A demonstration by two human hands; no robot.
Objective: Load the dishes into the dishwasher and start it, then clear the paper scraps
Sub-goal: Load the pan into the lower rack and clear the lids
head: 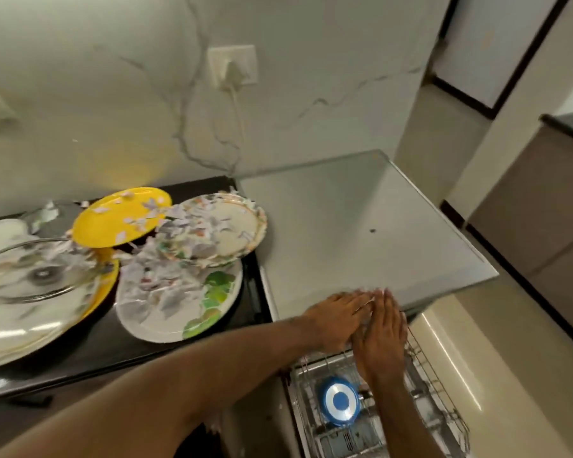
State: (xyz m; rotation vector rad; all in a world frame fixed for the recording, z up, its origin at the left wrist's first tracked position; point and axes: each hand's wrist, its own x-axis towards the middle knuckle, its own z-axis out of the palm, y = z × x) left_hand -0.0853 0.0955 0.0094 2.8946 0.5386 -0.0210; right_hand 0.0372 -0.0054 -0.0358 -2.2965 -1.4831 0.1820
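Several dishes strewn with paper scraps (166,276) lie on the dark counter: a yellow plate (113,223), a patterned plate (232,233) stacked above a white plate with green fruit print (212,302), and a glass bowl (30,276) on plates at the left. The dishwasher rack (424,368) is pulled out at the bottom right, with a blue round item (339,399) in it. My left hand (338,319) and my right hand (381,338) meet over the rack at the front edge of the dishwasher top, fingers straight and touching each other. Whether anything lies between them is unclear.
The grey dishwasher top (361,226) adjoins the counter on the right. A wall socket with a plug and cable (234,71) sits on the marble wall behind. Tiled floor and cabinets (543,209) lie to the right.
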